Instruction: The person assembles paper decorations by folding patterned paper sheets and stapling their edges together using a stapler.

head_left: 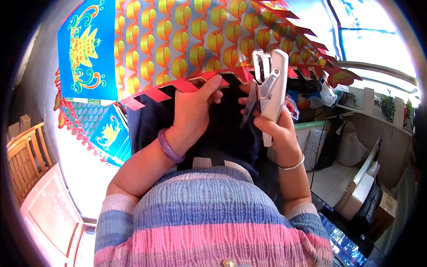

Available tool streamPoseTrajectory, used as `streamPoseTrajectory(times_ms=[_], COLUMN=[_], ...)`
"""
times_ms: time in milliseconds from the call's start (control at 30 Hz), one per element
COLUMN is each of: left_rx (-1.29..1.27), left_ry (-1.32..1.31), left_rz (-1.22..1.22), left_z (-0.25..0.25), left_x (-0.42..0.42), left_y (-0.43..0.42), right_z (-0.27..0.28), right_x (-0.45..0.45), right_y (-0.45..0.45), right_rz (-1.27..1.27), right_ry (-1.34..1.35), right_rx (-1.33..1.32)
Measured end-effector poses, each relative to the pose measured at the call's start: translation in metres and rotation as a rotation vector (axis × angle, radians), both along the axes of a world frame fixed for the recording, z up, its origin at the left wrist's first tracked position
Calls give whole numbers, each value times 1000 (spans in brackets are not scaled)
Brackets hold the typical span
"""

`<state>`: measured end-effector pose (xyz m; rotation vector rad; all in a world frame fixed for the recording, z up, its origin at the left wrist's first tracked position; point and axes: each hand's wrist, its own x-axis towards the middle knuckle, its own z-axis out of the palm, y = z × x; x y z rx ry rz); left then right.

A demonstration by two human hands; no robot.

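Our left hand (pixel 193 107) is nearly closed, its thumb and fingers pinching the red edge (pixel 158 94) of the sheet (pixel 191 44). That sheet, with its yellow scales, spreads above both hands, and its blue panel (pixel 86 58) lies up and to the left of our left hand. Our right hand (pixel 280 133) is curled round the stapler (pixel 272 89), the thumb along its near side; some fingers are hidden behind it, so we cannot tell how hard they squeeze.

The step in hand looks to us like fastening that edge. The stapler stands nearly upright just right of our left hand, its head overlapping the sheet in view; whether it touches the sheet, or has paper between its jaws, we cannot tell. To do this well, we should keep the pinch close to the spot to be stapled, so the layers lie flat and do not creep, with our left fingertips outside the bite. We want the cut tabs lined up before we press, since a folded one would probably be caught crooked. The stapler seems best turned square to the edge and squeezed in one firm press. The sheet looks thin and shiny, so a light hold should spare it creases.
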<state>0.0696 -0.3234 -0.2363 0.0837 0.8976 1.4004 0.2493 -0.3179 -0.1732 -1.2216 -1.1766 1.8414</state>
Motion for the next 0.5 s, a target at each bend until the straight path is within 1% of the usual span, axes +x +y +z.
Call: streamPoseTrajectory(times_ms=[133, 167, 267, 367, 500], left_rx=[44, 57, 46, 15, 46], left_ry=[21, 29, 47, 54, 54], left_rz=[23, 26, 23, 24, 12], left_z=[0, 0, 0, -2, -5], left_x=[-2, -2, -2, -2, -2], left_y=[0, 0, 0, 0, -1], right_z=[5, 5, 10, 11, 11], right_x=[14, 21, 30, 38, 42], right_y=[-8, -10, -18, -23, -26], right_rz=[11, 44, 17, 40, 87], right_ry=[-14, -70, -149, -196, -252], right_rx=[14, 1, -80, -112, -116])
